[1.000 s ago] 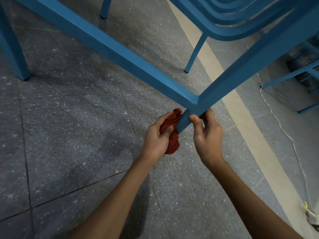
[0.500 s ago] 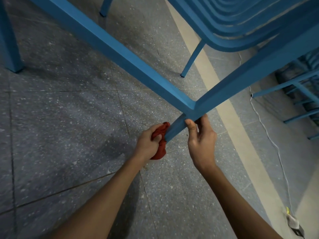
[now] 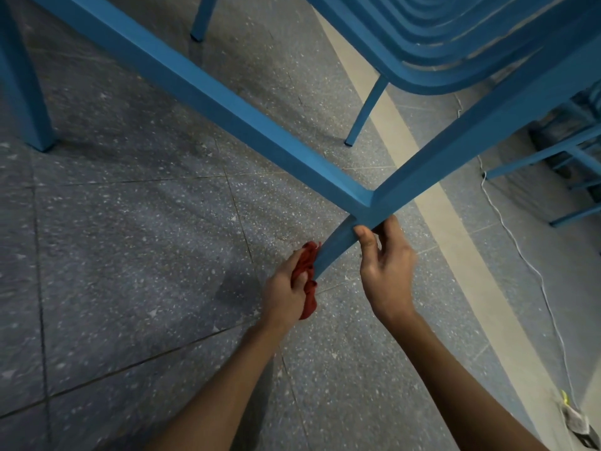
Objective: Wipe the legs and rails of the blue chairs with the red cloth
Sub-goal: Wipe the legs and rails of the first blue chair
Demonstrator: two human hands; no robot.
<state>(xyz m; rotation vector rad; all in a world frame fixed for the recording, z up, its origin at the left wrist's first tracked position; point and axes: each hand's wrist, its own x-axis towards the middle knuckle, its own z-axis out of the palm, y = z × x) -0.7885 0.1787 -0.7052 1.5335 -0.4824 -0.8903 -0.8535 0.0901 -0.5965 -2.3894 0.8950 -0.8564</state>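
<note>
A blue chair fills the top of the view, its seat (image 3: 455,43) overhead. Its long rail (image 3: 208,99) runs down from the upper left and meets the near leg (image 3: 335,245) at a joint in the middle. My left hand (image 3: 286,294) grips the bunched red cloth (image 3: 305,271) and presses it against the lower part of that leg. Just under the joint, my right hand (image 3: 387,268) pinches the same leg between thumb and fingers. The leg's foot is hidden behind the cloth and my left hand.
Speckled grey floor tiles lie below, crossed by a pale strip (image 3: 455,222). Other chair legs stand at the far left (image 3: 26,102) and centre back (image 3: 364,115). More blue chair frames (image 3: 572,164) crowd the right. A white cable (image 3: 520,249) trails to a plug (image 3: 575,421).
My left hand has slid the red cloth down the leg, away from the joint. My right hand has kept its hold just under the joint.
</note>
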